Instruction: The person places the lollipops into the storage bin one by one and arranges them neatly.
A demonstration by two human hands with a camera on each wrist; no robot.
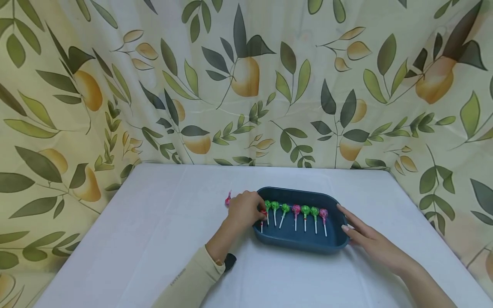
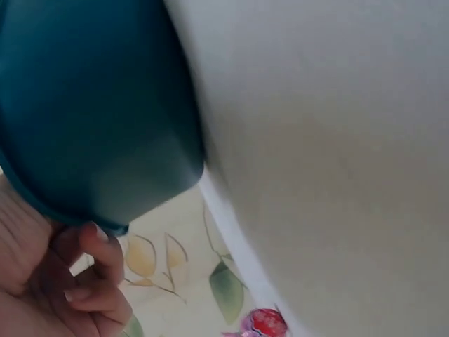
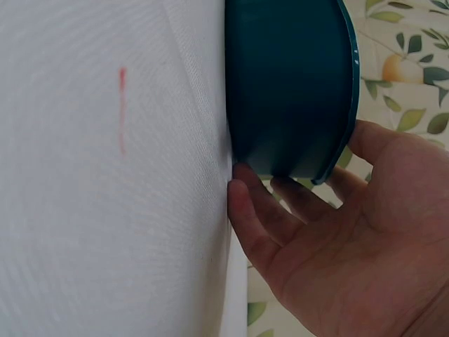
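Note:
A dark blue tray (image 1: pixel 298 244) holds a row of lollipops, green-wrapped (image 1: pixel 285 208) and pink-wrapped (image 1: pixel 296 208), with their white sticks toward me. At its left end my left hand (image 1: pixel 245 208) reaches over the rim and pinches a red-wrapped lollipop (image 1: pixel 263 212), stick pointing down in the tray. That lollipop is hidden behind the tray wall in the left wrist view. My right hand (image 1: pixel 366 237) rests against the tray's right end, thumb and fingers spread along the rim and outer wall (image 3: pixel 287 91). A pink lollipop (image 1: pixel 228 200) lies on the table beyond my left hand.
White cloth covers the table (image 1: pixel 154 239), and a red mark (image 3: pixel 122 105) shows on white cloth in the right wrist view. A curtain (image 1: pixel 246 119) with fruit and leaf prints hangs behind the table. Something small and black (image 1: pixel 230 262) sits by my left cuff.

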